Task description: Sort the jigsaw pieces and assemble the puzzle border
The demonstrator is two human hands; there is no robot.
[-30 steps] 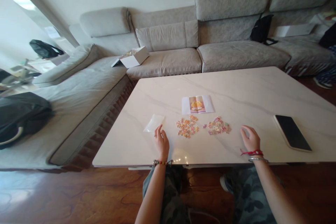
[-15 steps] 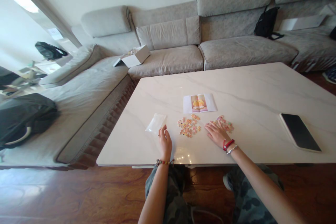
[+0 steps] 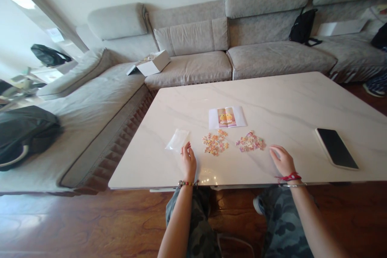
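Jigsaw pieces (image 3: 213, 145) lie in two piles toward the near edge of the marbled tabletop (image 3: 272, 96): a left pile (image 3: 216, 141), largely orange, and a pinker right pile (image 3: 252, 142). Just beyond them, toward the far edge, lies a creased sheet (image 3: 241, 116) with a yellow picture (image 3: 226, 117). Nearer the left edge, the left hand (image 3: 189, 161) has its grip half open, fingers curled, nothing seen in it; the fingertips overlap a clear bag (image 3: 175, 139), though contact cannot be told. Beside the right pile, the right hand's (image 3: 283, 161) grip is loosely open, holding nothing visible. A dark-screened device (image 3: 337, 148) lies farther right along the near edge.
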